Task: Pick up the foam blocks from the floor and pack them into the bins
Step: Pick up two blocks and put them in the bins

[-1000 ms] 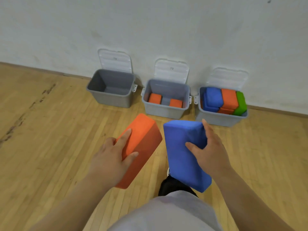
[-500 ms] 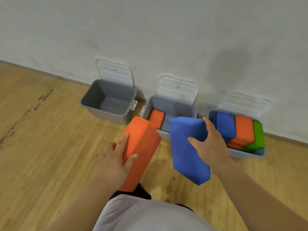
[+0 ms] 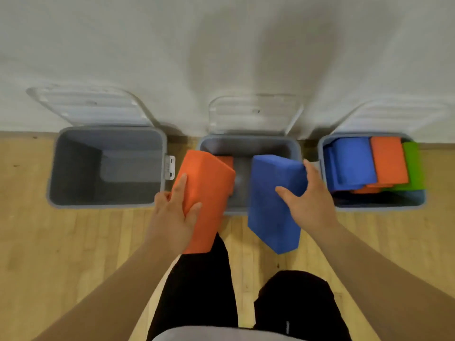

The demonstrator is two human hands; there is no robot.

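1. Over the near left corner of the middle bin (image 3: 248,143), the left hand (image 3: 172,215) grips an orange foam block (image 3: 211,190). The thumb lies on its top face and the fingers on its left side. The block is tilted, its far end above the bin.
2. The right hand (image 3: 311,205) grips a blue foam block (image 3: 268,207), thumb on top and fingers round the right edge. Its far end is over the same bin and its near end is over the wooden floor (image 3: 49,242).
3. Another orange block (image 3: 225,160) lies at the middle bin's bottom left.
4. The right bin (image 3: 379,208) holds blue, orange and green blocks side by side.
5. The left bin (image 3: 53,168) stands just beside the middle bin.
6. All three lids are open against the wall (image 3: 221,45).
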